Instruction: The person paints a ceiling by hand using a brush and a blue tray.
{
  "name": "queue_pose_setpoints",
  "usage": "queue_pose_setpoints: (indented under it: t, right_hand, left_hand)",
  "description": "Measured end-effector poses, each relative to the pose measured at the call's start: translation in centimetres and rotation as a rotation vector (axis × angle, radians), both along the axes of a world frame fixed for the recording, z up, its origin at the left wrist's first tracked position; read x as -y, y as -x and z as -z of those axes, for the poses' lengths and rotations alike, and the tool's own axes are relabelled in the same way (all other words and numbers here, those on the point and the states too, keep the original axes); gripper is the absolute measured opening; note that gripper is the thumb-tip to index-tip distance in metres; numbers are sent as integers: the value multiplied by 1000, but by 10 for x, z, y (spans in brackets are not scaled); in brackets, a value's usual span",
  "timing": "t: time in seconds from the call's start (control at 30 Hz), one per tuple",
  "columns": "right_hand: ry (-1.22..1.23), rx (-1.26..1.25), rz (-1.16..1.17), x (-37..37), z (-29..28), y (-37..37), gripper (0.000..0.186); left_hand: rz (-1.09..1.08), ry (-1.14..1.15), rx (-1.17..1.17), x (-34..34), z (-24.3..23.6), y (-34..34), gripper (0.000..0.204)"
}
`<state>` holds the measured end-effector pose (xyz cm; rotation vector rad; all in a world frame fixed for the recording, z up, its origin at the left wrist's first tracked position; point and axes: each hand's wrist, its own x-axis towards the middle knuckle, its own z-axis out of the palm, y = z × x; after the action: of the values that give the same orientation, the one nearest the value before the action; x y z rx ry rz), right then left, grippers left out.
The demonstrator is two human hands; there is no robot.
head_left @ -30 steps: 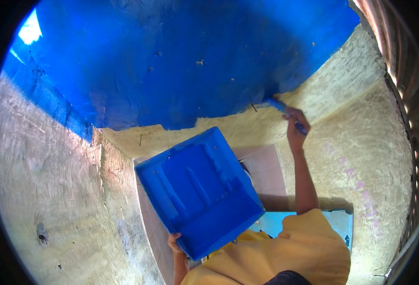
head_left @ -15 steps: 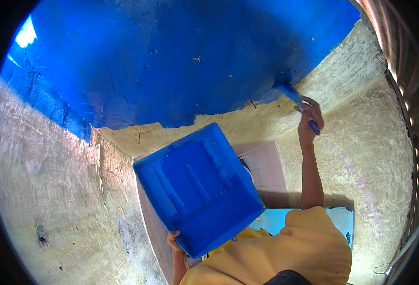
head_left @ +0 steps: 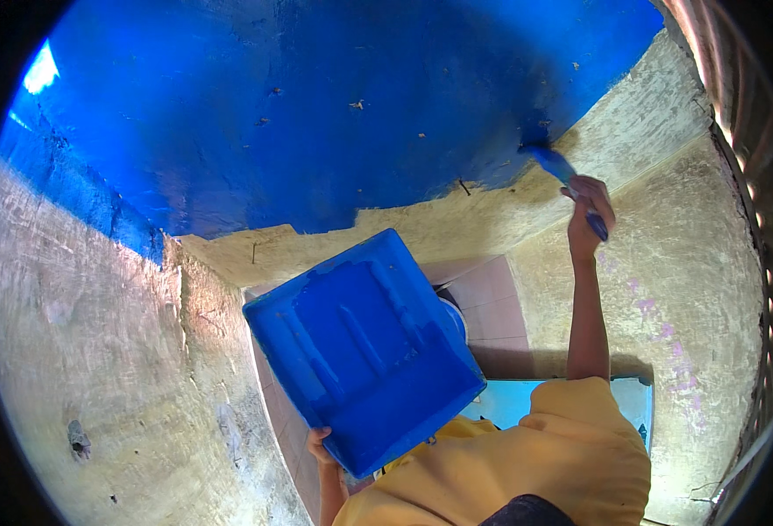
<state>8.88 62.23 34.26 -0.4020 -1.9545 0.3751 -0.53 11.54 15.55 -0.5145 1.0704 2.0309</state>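
Observation:
My right hand (head_left: 590, 203) is closed round the handle of a paintbrush (head_left: 551, 164). The brush's blue bristles touch the wall at the lower right margin of the blue painted area (head_left: 316, 114). Low in front of me, my left hand (head_left: 319, 445) grips the near left edge of a blue paint tray (head_left: 360, 342), thumb over its rim. Blue paint coats the tray, lying darker and smoother in its near part. The left fingers are mostly hidden beneath the tray, which is turned at an angle.
Bare, stained plaster (head_left: 80, 324) covers the left wall, and the right wall (head_left: 658, 263) carries faint purple marks. A small nail (head_left: 464, 186) sticks out by the paint edge. Pinkish floor tiles (head_left: 492, 307) and a light blue panel (head_left: 518, 399) lie below. Corrugated sheeting (head_left: 746, 105) runs along the far right.
My right hand and the paintbrush have shifted slightly to the right along the paint's lower edge. The tray stays in my left hand, almost where it was.

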Motion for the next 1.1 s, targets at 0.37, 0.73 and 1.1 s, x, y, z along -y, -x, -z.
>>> queue_pose_setpoints:
  t: [0.37,0.73,1.1]
  right_hand:
    - [-119,-11,-178,-2,21,19,10]
    - [524,294,-380,155,1,4,27]
    - [674,979,-668,216,27,26,15]
  left_hand:
    - [-21,-91,-4,-8,-1,1,63]
    - [57,151,-28,-1,13,-5,61]
    - [-67,-191,67,-23,2,6,66]
